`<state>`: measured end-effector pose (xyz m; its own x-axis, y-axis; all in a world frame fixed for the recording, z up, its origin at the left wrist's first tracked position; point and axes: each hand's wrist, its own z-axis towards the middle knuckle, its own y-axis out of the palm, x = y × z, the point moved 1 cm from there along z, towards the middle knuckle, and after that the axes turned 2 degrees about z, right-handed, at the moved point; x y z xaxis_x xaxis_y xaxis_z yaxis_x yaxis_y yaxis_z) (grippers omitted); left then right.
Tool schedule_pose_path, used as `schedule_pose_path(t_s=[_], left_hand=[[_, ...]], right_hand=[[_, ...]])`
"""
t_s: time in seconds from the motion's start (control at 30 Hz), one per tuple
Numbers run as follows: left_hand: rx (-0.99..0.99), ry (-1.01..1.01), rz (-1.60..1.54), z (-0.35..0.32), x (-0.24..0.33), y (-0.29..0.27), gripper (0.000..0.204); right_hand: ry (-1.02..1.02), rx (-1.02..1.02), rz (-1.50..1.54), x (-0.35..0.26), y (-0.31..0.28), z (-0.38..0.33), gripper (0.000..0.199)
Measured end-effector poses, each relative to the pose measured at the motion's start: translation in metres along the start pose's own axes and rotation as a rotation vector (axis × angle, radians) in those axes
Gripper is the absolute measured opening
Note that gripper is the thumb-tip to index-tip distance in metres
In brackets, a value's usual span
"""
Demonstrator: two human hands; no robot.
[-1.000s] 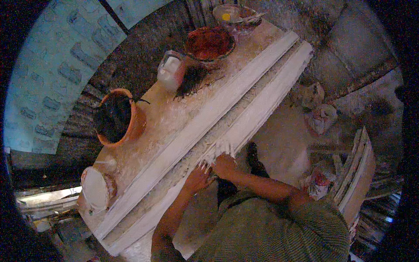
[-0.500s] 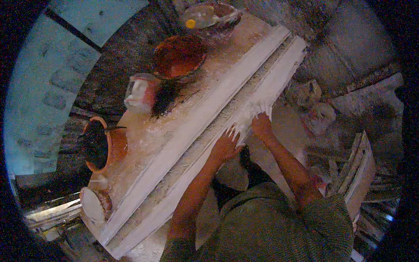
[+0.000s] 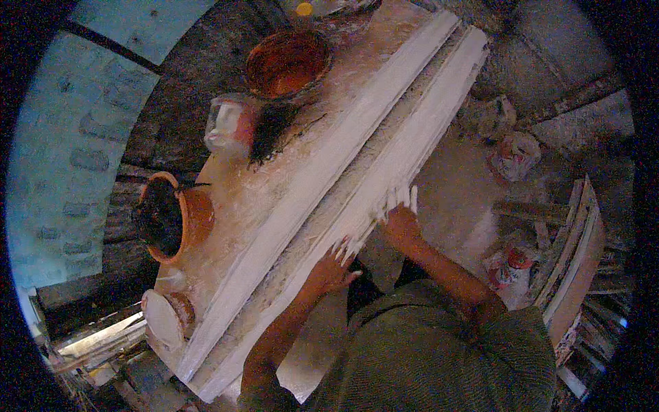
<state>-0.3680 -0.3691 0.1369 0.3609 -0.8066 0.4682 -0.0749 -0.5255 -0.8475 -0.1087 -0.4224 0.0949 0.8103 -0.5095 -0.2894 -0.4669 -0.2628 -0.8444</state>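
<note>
Two long, pale white strips, the far one (image 3: 309, 192) and the near one (image 3: 439, 103), run diagonally side by side across the worktop (image 3: 233, 199). Both look like bundles of thin, powdery lengths; their material I cannot make out. A dusty groove lies between them. My left hand (image 3: 333, 266) rests on the near strip's edge, thumb out and white-coated fingers spread. Farther up that same edge lies my right hand (image 3: 401, 223), its whitened fingers stretched over the strip. Neither hand is closed round anything.
Beyond the strips stand a reddish clay basin (image 3: 288, 62), a whitish plastic jar (image 3: 230, 127) and a dark-mouthed terracotta pot (image 3: 185, 220). A white-faced round object (image 3: 163, 319) sits at the lower left. Planks (image 3: 570, 254) lean at right, beside a red-topped container (image 3: 518, 261).
Both hands have slid along the near strip toward the lower left, fingers still outstretched. The whole view has shifted slightly, showing more of the container at right.
</note>
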Motion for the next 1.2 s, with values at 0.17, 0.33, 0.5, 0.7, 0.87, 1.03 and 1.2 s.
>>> schedule_pose_path(t_s=[0.17,0.33,0.5,0.7,0.87,1.03,1.2], left_hand=[[-0.154,-0.047,0.157,-0.111,-0.006,0.014,0.069],[-0.065,-0.127,0.165,-0.148,-0.009,0.02,0.059],[-0.018,-0.08,0.219,-0.124,-0.009,0.009,0.054],[0.096,-0.043,0.256,-0.033,0.004,-0.006,0.055],[0.087,0.006,0.363,0.072,0.016,-0.029,0.055],[0.162,0.031,0.465,0.184,0.039,-0.057,0.054],[0.138,0.016,0.48,0.324,0.056,-0.087,0.056]], right_hand=[[-0.211,-0.215,-0.046,-0.08,0.03,-0.081,0.068],[-0.469,-0.008,0.056,-0.119,0.05,-0.146,0.059],[-0.324,-0.05,0.102,-0.111,0.029,-0.143,0.055],[-0.25,0.033,0.027,-0.087,0.009,-0.094,0.05],[0.056,0.122,0.188,-0.031,-0.025,-0.033,0.055],[0.154,0.121,0.212,0.053,-0.087,0.053,0.059],[0.184,0.165,0.174,0.146,-0.155,0.153,0.062]])
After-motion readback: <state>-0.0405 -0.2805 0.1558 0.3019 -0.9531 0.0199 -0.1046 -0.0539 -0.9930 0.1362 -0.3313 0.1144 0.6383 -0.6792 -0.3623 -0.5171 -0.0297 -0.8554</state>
